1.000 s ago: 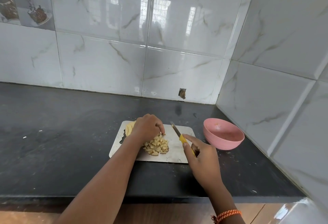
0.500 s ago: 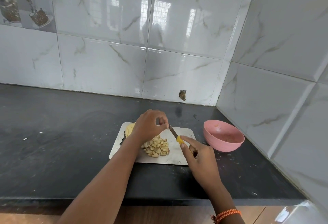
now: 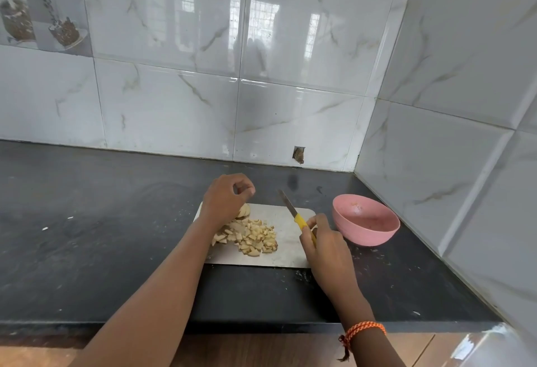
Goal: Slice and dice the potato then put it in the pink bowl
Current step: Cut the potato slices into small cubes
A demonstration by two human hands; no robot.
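Holding the knife (image 3: 294, 213) by its yellow handle, my right hand (image 3: 325, 247) has its fingers wrapped round it at lower right of centre, and the blade points up and away over the board (image 3: 290, 239), clear of the food. My left hand (image 3: 225, 199) hovers at the board's upper left corner with fingers curled and thumb meeting fingertip; whether a scrap is pinched there I cannot tell. Just under it sit a few uncut potato slices (image 3: 244, 211), half hidden by my palm. The dice (image 3: 251, 237) lie heaped in the middle of the board. The pink bowl (image 3: 365, 223) stands just right of the board, near the wall corner, holding no potato that I can see.

I judge the step is dicing those last slices. To do it well I should lay them flat, tuck my left fingertips back, and bring the blade straight down, keeping the finished heap out of the way.
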